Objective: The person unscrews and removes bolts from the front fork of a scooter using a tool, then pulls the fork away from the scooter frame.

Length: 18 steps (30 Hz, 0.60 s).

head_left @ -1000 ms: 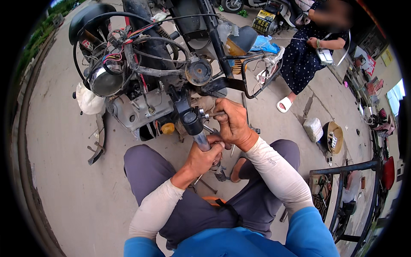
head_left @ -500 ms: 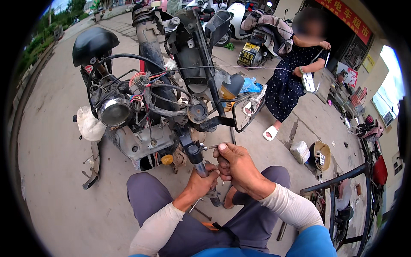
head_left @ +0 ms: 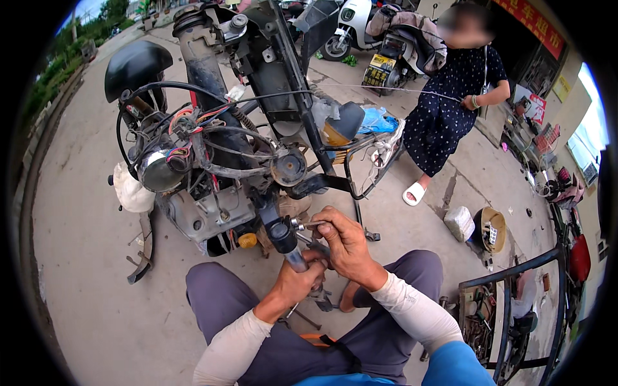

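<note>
Fork tube (head_left: 295, 260), probably heavy, rigid and slick; best held below the black clamp (head_left: 282, 235), where the left hand (head_left: 299, 281) grasps it; the right hand (head_left: 351, 249) pinches a slim tool (head_left: 314, 223) beside the clamp.

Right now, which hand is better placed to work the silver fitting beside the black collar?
Likely the right hand: it holds a metal tool at the fitting; the left hand grips the grey tube.

We are at an outdoor repair yard by a shop: a stripped motorbike (head_left: 215, 219) with loose wires (head_left: 187, 122) on concrete (head_left: 96, 257), a scooter (head_left: 351, 22) beyond it, tools (head_left: 477, 315) and a red sign (head_left: 531, 24) to its right.
</note>
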Available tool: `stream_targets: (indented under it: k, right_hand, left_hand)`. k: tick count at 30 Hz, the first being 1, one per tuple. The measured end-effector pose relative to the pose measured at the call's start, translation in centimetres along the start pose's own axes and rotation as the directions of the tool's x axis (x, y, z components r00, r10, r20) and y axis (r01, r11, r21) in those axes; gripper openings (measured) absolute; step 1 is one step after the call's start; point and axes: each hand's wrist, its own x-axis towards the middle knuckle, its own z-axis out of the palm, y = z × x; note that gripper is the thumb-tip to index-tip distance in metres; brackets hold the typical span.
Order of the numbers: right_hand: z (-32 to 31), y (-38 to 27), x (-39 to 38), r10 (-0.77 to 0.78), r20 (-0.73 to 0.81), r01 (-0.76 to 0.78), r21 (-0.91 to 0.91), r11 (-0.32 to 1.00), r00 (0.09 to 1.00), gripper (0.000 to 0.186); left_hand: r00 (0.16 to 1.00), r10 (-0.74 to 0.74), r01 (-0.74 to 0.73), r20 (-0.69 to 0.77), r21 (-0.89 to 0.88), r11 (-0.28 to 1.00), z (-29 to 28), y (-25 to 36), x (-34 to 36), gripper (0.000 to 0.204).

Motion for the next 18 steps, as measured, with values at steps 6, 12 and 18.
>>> stream_targets:
  k: [6,12,18]
  right_hand:
    - [-2.1,0.6,2.5,-0.321,0.186,0.355,-0.199,0.913,0.929,0.020]
    - [-2.7,0.7,4.8,-0.464,0.377,0.577,-0.285,0.765,0.802,0.023]
    - [-3.4,2.3,4.1,-0.485,0.268,0.533,-0.148,0.833,0.833,0.023]
  left_hand:
    - [1.000,-0.012,0.012,0.025,-0.006,1.000,-0.1,-0.3,0.0,0.020]
    - [0.999,-0.036,0.036,0.024,0.006,0.999,-0.3,0.2,-0.6,0.021]
    - [0.999,0.000,0.000,0.054,-0.001,1.000,0.4,-0.8,0.6,0.020]
